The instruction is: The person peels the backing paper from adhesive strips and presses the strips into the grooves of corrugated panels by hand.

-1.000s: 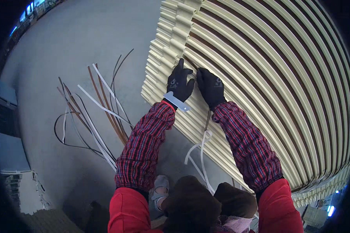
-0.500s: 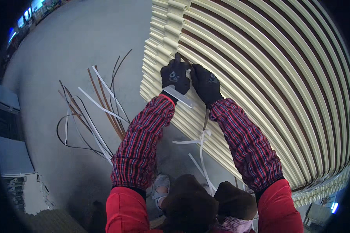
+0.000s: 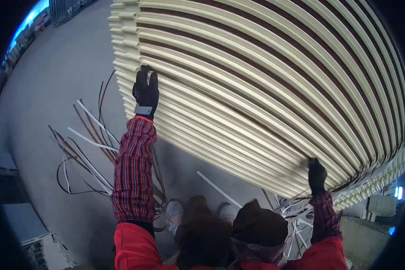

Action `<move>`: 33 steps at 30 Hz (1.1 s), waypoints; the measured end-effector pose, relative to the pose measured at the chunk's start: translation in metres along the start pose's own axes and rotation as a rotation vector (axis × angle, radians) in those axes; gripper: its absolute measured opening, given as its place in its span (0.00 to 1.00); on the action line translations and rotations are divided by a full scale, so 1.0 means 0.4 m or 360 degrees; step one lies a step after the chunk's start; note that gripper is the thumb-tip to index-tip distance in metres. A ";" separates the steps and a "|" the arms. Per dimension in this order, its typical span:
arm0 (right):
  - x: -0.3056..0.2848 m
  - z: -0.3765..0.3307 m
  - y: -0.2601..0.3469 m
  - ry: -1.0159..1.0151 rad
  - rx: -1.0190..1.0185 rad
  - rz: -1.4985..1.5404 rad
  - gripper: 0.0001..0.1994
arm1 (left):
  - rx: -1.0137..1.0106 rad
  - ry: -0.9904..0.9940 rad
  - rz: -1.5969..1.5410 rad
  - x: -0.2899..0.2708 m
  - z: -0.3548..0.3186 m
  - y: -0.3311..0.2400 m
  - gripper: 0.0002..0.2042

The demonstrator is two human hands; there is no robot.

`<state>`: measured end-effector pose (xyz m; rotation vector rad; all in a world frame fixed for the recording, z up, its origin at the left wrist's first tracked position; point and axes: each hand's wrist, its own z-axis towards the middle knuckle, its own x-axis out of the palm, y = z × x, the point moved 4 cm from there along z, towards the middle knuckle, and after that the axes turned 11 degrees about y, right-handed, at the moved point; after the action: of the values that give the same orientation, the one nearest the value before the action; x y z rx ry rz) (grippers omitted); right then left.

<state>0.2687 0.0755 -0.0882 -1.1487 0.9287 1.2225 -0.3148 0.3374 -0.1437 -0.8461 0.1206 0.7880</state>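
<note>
A big stack of long cream ribbed strips (image 3: pixel 220 119) fills the middle and right. My left hand (image 3: pixel 146 90), in a black glove, rests near the left end of the stack. Its fingers point away from me with a gap between them, and a pale patch shows in that gap. A flat grey piece (image 3: pixel 144 110) lies across the left wrist. My right hand (image 3: pixel 317 174), also in a black glove, is at the near right edge of the stack. Motion blurs its fingers, so I cannot make out what they hold.
Loose white, brown and black straps (image 3: pixel 87 148) lie on the grey floor (image 3: pixel 45 90) at the left. A tangle of straps (image 3: pixel 297 216) lies below the right hand. One white strap (image 3: pixel 218 188) lies before my feet. Grey boxy objects (image 3: pixel 24 216) stand at the lower left.
My hands were together near the stack's left end; now they are far apart. The right hand has swung right and nearer to me. The view has shifted, so the stack sits further left.
</note>
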 end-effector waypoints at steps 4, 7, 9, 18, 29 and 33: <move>-0.005 -0.017 -0.045 -0.0131 0.0353 0.0139 0.12 | -0.0508 -0.0004 0.0663 0.116 -0.056 -0.125 0.37; 0.016 -0.023 -0.071 -0.0060 0.0498 0.0110 0.15 | -0.0328 -0.0008 0.0528 0.218 -0.160 -0.235 0.41; 0.021 -0.026 -0.072 -0.0057 0.0505 0.0135 0.16 | -0.0210 0.0096 0.0489 0.295 -0.263 -0.383 0.42; -0.011 -0.032 -0.072 -0.0159 0.0396 0.0554 0.19 | 0.0358 0.0836 -0.0167 0.309 -0.463 -0.754 0.39; -0.086 -0.377 0.013 0.0168 -0.0565 -0.0047 0.23 | -0.0253 0.0003 0.0554 0.174 -0.112 -0.174 0.30; -0.161 -0.153 -0.030 0.0527 -0.0013 -0.0536 0.17 | -0.0030 0.0036 0.0326 0.166 -0.131 -0.194 0.32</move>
<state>0.2748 0.0024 -0.0368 -1.4749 0.9257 0.7781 -0.2051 0.3072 -0.1566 -0.8698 0.2230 0.9730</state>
